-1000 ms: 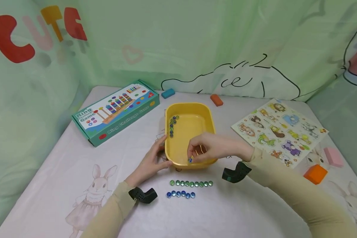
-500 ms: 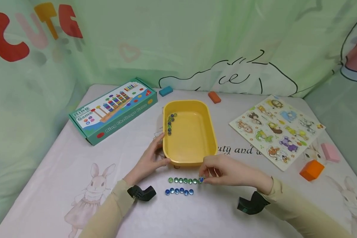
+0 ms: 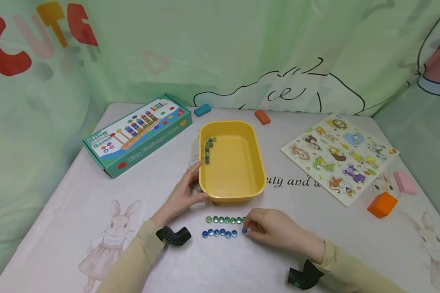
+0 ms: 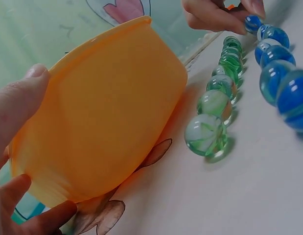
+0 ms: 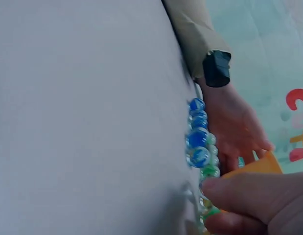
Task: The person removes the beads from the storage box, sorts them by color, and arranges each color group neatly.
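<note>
- At lower centre, I have the right hand (image 3: 275, 228) pinching a blue marble (image 3: 245, 230), just right of the blue row (image 3: 222, 232).
- My left hand (image 3: 181, 199) rests, fingers apart, against the yellow tray (image 3: 238, 171) mid-frame.
- Careless release could roll the marble; low knuckles could scatter the green row (image 3: 227, 220).

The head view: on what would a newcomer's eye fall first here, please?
Probably on the bright yellow tub, mid-picture, with the left hand against its left side. In front lie a row of green marbles and, nearer, a row of blue marbles. Just right of the blue row, the right hand pinches another blue marble.
</note>
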`<state>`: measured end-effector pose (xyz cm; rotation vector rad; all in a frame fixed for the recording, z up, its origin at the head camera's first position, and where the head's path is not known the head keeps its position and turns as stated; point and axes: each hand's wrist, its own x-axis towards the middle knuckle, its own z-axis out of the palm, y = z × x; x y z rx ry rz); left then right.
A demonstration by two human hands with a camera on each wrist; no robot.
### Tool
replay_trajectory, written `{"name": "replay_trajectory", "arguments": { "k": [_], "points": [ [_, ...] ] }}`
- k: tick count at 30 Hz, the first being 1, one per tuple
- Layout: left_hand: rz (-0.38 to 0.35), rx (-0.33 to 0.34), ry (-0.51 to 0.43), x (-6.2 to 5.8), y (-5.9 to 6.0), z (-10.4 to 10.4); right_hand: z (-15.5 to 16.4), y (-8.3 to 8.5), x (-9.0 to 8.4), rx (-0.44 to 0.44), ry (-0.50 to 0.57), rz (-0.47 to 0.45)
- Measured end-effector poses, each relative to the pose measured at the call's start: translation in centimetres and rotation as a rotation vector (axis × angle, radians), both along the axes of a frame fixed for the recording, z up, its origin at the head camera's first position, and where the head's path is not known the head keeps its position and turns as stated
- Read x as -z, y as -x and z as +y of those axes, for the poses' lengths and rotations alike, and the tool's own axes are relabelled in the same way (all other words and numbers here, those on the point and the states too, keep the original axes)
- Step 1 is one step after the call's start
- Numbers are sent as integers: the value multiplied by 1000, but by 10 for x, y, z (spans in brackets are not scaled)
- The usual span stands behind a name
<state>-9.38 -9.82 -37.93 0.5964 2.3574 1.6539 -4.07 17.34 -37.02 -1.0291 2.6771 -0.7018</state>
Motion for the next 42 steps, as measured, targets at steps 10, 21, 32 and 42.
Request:
{"name": "replay_trajectory", "arguments": {
  "k": [10,21,32,42],
  "points": [
    [38,13,-22,-1,1,0,-9,-5,4,44,-41,29],
    [38,19,-15,-1,2,1,-10,-7,4,39,-27,24],
    [29,9,-7,2,1,0,-11,1,-10,23,15,64],
    [22,2,-2,4,-1,0,-29,23,-50,-59,84,24]
  ]
}}
